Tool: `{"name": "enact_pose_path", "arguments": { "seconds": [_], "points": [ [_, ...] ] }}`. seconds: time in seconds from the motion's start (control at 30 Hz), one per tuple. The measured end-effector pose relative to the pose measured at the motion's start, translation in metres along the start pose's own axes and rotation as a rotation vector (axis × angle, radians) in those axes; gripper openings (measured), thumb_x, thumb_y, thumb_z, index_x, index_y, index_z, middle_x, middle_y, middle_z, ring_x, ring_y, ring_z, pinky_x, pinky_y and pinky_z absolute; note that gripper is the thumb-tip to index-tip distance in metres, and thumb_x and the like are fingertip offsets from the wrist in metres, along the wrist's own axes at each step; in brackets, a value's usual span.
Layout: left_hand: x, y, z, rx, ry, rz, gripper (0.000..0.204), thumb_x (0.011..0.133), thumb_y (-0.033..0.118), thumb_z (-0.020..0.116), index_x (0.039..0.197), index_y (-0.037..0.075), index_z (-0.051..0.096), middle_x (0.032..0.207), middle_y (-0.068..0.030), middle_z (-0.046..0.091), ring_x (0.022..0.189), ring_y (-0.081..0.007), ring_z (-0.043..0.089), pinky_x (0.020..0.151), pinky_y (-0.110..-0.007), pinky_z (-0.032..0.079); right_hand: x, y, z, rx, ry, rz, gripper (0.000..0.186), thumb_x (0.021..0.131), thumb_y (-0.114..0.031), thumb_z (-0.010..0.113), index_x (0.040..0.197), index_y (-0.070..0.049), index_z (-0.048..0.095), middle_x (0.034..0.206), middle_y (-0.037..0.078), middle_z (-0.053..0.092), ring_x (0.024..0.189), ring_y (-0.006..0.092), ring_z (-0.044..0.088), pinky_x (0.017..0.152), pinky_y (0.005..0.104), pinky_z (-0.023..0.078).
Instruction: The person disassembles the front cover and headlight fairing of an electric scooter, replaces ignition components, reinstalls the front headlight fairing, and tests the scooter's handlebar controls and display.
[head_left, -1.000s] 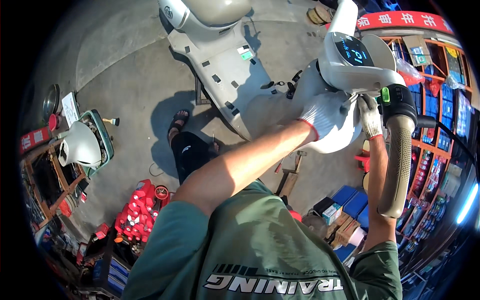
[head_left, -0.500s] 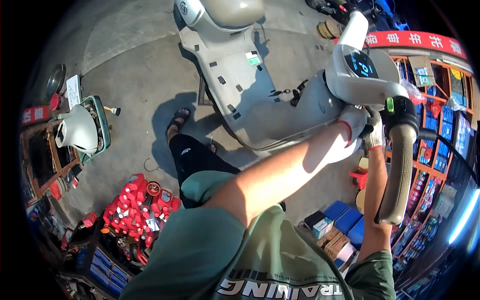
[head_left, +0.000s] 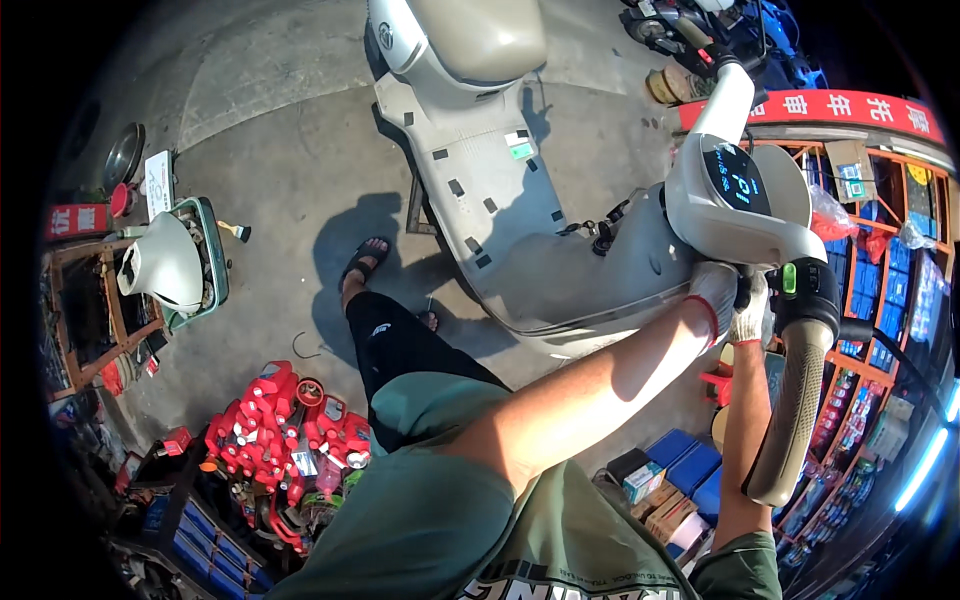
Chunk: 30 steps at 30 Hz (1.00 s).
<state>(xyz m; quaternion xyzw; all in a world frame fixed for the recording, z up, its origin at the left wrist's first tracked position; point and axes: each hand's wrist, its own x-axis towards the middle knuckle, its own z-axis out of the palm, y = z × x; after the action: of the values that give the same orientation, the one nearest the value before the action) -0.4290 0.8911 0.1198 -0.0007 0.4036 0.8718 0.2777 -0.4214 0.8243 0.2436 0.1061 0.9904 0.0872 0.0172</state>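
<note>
scooter (head_left: 560,250) ahead, bottles (head_left: 285,425) lower left

You stand on a grey concrete floor (head_left: 270,130) that carries the pale scooter (head_left: 520,200), a heap of red bottles (head_left: 285,425) by your left leg, a green crate (head_left: 205,265) holding a white cover, and stacked blue boxes (head_left: 690,470).

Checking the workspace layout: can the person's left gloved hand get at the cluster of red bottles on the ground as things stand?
Probably not without letting go: the left gloved hand is up at the scooter's handlebar, and the red bottles sit low, well apart.
</note>
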Motion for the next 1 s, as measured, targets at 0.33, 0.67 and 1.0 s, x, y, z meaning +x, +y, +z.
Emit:
{"name": "enact_pose_path", "arguments": {
  "seconds": [0.33, 0.67, 1.0],
  "points": [
    [0.022, -0.033, -0.011, -0.572, 0.082, 0.091, 0.024, 0.09, 0.011, 0.048, 0.102, 0.007, 0.068, 0.1, -0.0134, 0.069, 0.09, -0.0221, 0.067, 0.078, -0.033, 0.053, 0.013, -0.024, 0.003, 0.035, -0.007, -0.062, 0.034, 0.09, -0.013, 0.054, 0.121, -0.002, 0.058, 0.117, 0.016, 0.062, 0.11, 0.0263, 0.059, 0.095, 0.035, 0.046],
    [-0.037, 0.032, -0.008, -0.704, -0.007, -0.195, 0.017, 0.097, 0.012, 0.042, 0.087, 0.007, 0.056, 0.076, -0.0064, 0.058, 0.06, -0.015, 0.056, 0.052, -0.027, 0.047, 0.003, 0.016, 0.009, 0.022, 0.005, 0.032, 0.034, 0.09, -0.013, 0.054, 0.121, -0.001, 0.058, 0.117, 0.016, 0.062, 0.109, 0.0263, 0.059, 0.095, 0.0351, 0.046],
    [-0.138, 0.142, -0.085, -0.17, -0.333, -0.101, 0.026, 0.093, 0.002, 0.044, 0.117, 0.009, 0.051, 0.085, -0.0047, 0.057, 0.066, -0.0128, 0.055, 0.055, -0.024, 0.045, 0.005, 0.015, 0.016, 0.035, 0.029, 0.013, 0.034, 0.09, -0.013, 0.053, 0.121, 0.0, 0.058, 0.116, 0.017, 0.062, 0.109, 0.0262, 0.059, 0.095, 0.0352, 0.046]
  ]
}}
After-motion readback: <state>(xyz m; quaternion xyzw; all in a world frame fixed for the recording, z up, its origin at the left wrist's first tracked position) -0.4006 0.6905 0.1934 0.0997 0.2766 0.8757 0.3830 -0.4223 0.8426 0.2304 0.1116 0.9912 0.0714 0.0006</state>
